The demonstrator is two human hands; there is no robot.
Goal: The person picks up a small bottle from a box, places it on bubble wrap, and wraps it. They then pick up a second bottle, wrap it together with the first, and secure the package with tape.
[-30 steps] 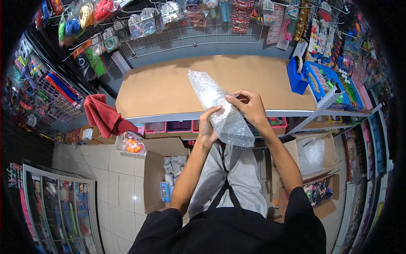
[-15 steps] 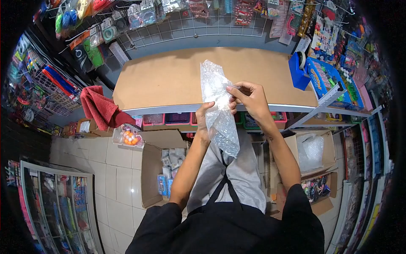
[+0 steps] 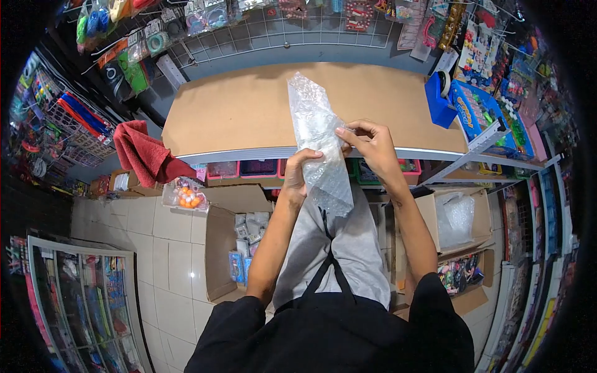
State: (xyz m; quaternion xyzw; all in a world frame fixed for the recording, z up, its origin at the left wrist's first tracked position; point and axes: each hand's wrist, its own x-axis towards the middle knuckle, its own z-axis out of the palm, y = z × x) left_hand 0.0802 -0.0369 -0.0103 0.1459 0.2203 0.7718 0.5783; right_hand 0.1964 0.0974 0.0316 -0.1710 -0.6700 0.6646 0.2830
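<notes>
A strip of clear bubble wrap (image 3: 320, 127) is held up in front of me, slanting across the front edge of the brown table (image 3: 236, 115). Something whitish seems to be inside its middle, but I cannot make out what. My left hand (image 3: 300, 166) grips the wrap on its left side, thumb on top. On the right side my right hand (image 3: 368, 144) pinches the wrap's edge between thumb and fingers. The lower end of the wrap hangs over my lap.
A blue tape dispenser (image 3: 439, 104) stands at the table's right end beside a blue box of small goods (image 3: 476, 112). A red cloth (image 3: 146, 152) hangs at the left corner. Open cartons (image 3: 217, 248) stand on the floor on both sides, one holding bubble wrap (image 3: 456, 217).
The upper end of the wrap has tipped a little to the left and up, and its lower end has lifted slightly. My left thumb has moved further over the wrap.
</notes>
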